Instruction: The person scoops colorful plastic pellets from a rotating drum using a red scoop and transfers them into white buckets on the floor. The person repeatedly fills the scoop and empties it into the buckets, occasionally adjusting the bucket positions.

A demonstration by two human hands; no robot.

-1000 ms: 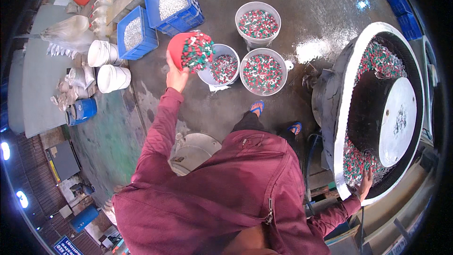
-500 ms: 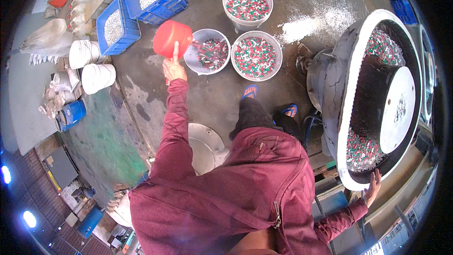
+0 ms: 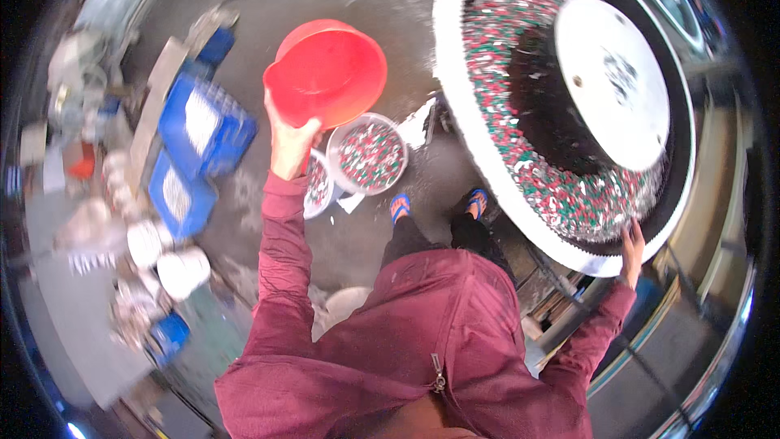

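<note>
The left hand [image 3: 292,145], at the end of a maroon sleeve, holds a round, bright red plastic bowl [image 3: 329,77] by its lower left edge, with the thumb over the rim and the other fingers mostly hidden behind the wall. The bowl is tilted so that its smooth inside faces the camera, and in the view it overlaps the upper edge of a round whitish bucket [image 3: 376,192] filled with small red, green and white pieces. A second whitish bucket [image 3: 318,211] of such pieces shows just beside it, partly covered by the left wrist. The right hand [image 3: 632,254] is at the near edge of a large round machine tub with a thick white rim [image 3: 455,85], its fingers extended, slightly apart and gripping nothing; whether the fingertips touch the mixed red, green and white pieces [image 3: 569,203] inside, I cannot tell. Two blue plastic crates [image 3: 231,145] holding white pieces stand left of the bowl.
</note>
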